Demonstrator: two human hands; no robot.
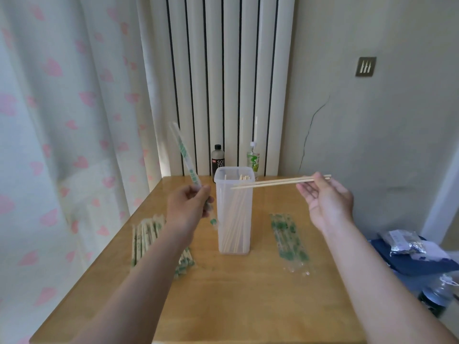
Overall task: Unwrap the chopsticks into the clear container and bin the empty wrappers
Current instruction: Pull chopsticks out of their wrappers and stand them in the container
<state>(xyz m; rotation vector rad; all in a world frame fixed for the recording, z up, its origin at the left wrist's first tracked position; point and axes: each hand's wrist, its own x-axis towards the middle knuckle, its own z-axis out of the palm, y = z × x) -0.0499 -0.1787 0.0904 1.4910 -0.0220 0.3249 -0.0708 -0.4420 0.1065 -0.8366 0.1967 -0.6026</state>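
Grips a green-printed wrapper in the left hand, left of centre, fingers curled round its lower part. Tilts it with the upper end toward the upper left and the lower end poking out beneath the hand; looks empty, though blurred.

Pinches a bare pair of chopsticks in the right hand, right of centre, near their far right end, between thumb and fingers. Holds them almost level, tips pointing left and crossing the top of the clear container.

At centre, upright on the wooden table, that container with more bare sticks standing inside. At lower left, partly behind the left forearm, a heap of wrapped chopsticks. Right of the container, flat on the table, a bunch of empty wrappers. Behind, at the table's far edge before the radiator, a dark bottle and a green pouch.
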